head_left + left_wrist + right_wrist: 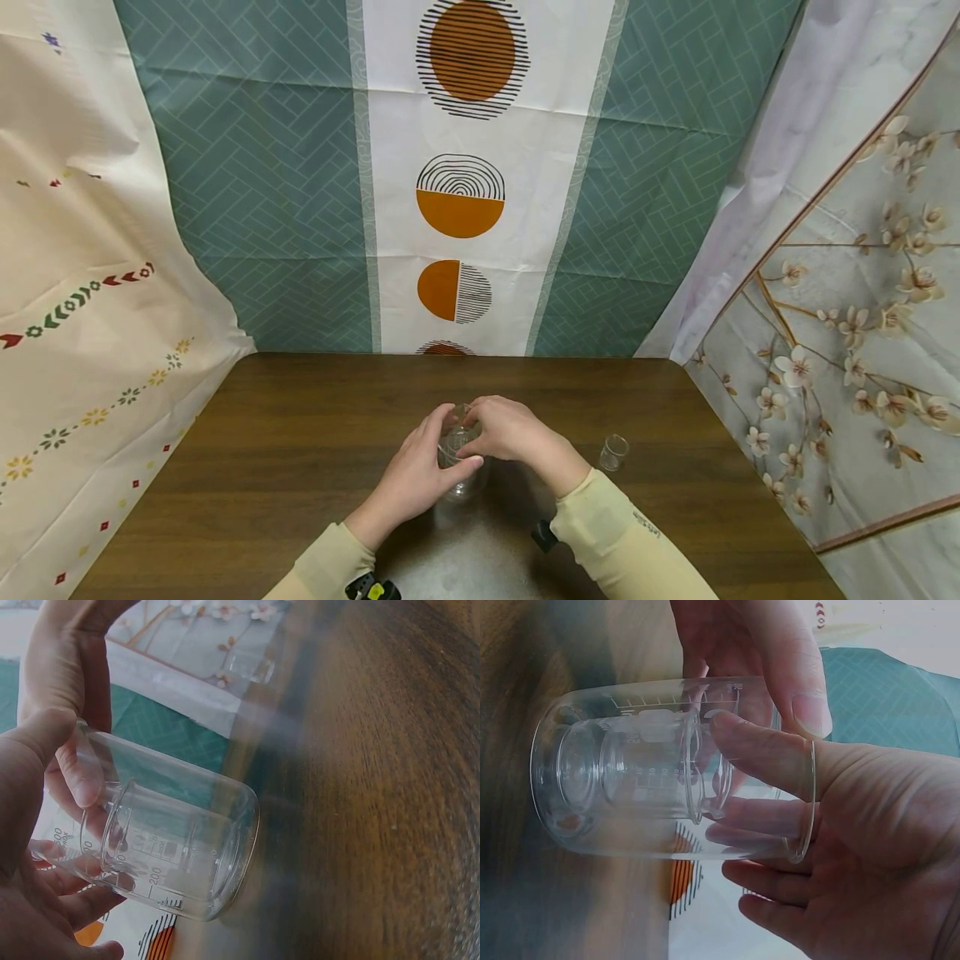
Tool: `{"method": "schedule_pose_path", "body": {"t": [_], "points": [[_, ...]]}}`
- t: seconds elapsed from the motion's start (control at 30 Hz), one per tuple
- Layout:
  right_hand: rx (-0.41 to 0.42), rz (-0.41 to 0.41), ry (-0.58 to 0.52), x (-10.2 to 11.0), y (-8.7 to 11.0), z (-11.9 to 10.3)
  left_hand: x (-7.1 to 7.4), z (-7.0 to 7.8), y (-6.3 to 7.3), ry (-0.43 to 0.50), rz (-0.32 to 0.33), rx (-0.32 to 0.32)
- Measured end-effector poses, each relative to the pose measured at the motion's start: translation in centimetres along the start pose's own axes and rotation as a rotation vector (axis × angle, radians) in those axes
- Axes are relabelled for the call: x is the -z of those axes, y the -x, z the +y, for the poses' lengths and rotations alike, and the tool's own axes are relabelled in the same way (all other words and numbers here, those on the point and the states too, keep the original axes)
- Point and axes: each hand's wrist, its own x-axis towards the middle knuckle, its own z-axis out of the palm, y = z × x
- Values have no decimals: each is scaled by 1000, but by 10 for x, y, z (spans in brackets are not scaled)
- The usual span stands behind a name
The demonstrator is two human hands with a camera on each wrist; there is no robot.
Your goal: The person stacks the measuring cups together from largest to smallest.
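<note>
Head view, right hand (508, 429) overlapping nested beakers (452, 446), apparently small beaker (613, 452) rightward

There is one left hand (415, 477) and one right hand (510, 429), with two pale yellow sleeves (618, 533) and one surface (300, 433). The glassware numbers one large beaker (641, 705), at least one nested beaker (649, 769) — the exact inner count cannot be told through clear glass — and one small glass vessel (613, 452). Four round motifs (461, 197) show on one hanging cloth (258, 175).
</note>
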Motion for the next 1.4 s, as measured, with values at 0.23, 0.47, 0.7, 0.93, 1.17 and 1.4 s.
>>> {"method": "schedule_pose_path", "body": {"t": [0.23, 0.47, 0.7, 0.93, 1.17, 1.4], "points": [[-12, -2, 3, 0, -1, -2, 0, 0, 0, 1, 1, -3], [-6, 1, 10, 0, -1, -2, 0, 0, 0, 1, 1, -8], [-7, -5, 8, -1, -1, -1, -1, -1, 0, 2, 3, -19], [-6, -9, 10, 0, 0, -2, -1, -1, 0, -3, 2, -6], [-7, -13, 3, 0, 0, -2, -1, -1, -1, 0, -6, 3], [-5, -28, 5, -1, -2, -2, -1, -1, -1, -8, -4, 8]]}}
